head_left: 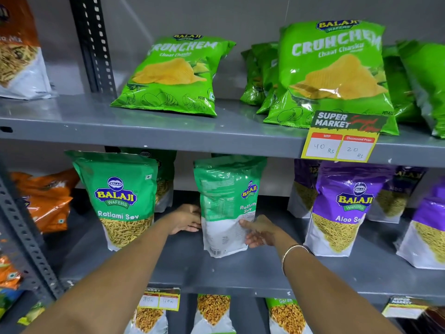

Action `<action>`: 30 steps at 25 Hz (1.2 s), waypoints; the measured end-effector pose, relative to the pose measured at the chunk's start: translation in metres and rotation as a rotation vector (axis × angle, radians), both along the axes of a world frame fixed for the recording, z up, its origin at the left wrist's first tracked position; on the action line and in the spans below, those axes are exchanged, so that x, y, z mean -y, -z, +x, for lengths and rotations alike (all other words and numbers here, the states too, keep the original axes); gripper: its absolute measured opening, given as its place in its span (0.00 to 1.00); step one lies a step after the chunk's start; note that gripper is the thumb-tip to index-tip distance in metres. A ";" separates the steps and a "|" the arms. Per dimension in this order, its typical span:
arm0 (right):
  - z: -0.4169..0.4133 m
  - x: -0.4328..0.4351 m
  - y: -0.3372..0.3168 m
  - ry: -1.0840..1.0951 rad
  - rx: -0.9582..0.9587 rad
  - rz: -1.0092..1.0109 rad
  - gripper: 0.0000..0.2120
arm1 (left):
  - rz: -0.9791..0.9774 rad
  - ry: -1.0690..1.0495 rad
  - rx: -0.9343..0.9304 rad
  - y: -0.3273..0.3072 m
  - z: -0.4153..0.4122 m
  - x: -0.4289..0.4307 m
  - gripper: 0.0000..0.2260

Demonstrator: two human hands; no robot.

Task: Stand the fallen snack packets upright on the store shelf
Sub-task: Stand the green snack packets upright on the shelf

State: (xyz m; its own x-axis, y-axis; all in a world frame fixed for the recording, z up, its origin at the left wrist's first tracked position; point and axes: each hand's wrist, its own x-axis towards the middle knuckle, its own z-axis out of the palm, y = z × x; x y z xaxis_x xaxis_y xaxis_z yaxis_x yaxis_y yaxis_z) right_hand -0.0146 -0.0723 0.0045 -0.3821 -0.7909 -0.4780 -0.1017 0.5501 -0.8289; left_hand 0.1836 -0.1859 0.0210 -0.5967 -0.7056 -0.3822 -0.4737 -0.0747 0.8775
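Note:
A green and white Ratlami Sev packet (226, 203) stands upright in the middle of the grey middle shelf (216, 268), turned so its side and back face me. My left hand (186, 219) presses its left edge and my right hand (258, 231) grips its lower right edge, thumb on the front. A second Ratlami Sev packet (120, 198) stands upright to the left, facing forward. Behind it another green packet (165, 179) is partly hidden.
Purple Aloo Sev packets (346, 208) stand to the right. Orange packets (45, 198) lie slumped at the far left. Green Crunchem chip bags (334, 71) lean on the upper shelf above a price tag (342, 138). More packets (213, 312) fill the shelf below.

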 end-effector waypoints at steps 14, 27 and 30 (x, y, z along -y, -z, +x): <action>0.013 -0.011 -0.010 -0.313 -0.175 -0.172 0.41 | -0.076 0.043 -0.015 0.000 -0.042 -0.033 0.37; -0.035 -0.007 -0.006 -0.086 -0.099 -0.270 0.33 | -0.119 -0.053 0.009 0.005 -0.040 -0.017 0.33; -0.038 -0.007 -0.002 -0.008 -0.140 -0.304 0.30 | -0.122 -0.024 0.025 0.008 -0.041 -0.021 0.28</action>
